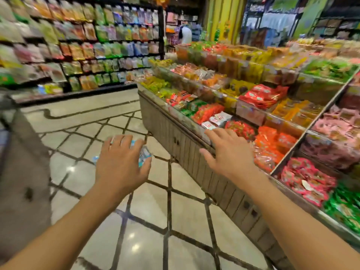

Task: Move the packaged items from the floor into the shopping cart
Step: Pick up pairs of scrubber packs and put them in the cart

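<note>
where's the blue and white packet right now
In the head view, the blue and white packet is left of centre, under the left hand, over the tiled floor beside the display bin.

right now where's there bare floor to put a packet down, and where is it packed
Bare tiled floor lies between the two forearms, and more between the wall shelves and the display counter. The counter's bins are packed with packets. The left hand covers a blue-and-white packet.

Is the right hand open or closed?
Open. The right hand has its fingers spread and fairly straight in front of the snack display counter, with nothing seen between them.
</note>
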{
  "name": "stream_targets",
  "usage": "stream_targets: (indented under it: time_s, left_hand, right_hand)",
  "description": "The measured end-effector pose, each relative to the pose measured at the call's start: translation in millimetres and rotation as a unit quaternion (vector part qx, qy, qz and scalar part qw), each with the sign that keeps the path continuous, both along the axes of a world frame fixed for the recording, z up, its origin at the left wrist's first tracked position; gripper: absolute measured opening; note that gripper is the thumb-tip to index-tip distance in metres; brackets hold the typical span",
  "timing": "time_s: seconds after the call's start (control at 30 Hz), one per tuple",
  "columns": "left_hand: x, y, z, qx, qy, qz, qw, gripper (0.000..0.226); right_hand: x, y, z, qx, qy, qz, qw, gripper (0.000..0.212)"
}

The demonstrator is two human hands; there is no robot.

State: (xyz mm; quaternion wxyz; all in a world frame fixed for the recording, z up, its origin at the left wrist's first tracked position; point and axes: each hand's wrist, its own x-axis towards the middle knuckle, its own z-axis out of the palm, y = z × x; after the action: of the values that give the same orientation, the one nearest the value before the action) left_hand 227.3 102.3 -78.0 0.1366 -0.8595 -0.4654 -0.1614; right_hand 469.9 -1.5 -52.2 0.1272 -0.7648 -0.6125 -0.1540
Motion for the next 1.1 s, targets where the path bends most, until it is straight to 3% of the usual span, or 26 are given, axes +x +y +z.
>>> stream_targets:
  time_s: [0.23, 0.63, 1.1]
  left_hand:
    - [-43, 105, -5, 0.033, -0.024, 0.085, 0.996, 0.051]
    - [-78, 303, -23, 0.012, -0.003, 0.153, 0.988, 0.055]
    - [-192, 576, -66, -0.038, -0.063, 0.19, 0.979, 0.057]
  right_hand:
    - [-29, 157, -13, 0.011, -0.019, 0.104, 0.994, 0.056]
    - [-50, 405, -43, 0.039, 0.015, 0.189, 0.981, 0.049]
    - [-175, 692, -86, -0.005, -0.011, 0.208, 0.978, 0.053]
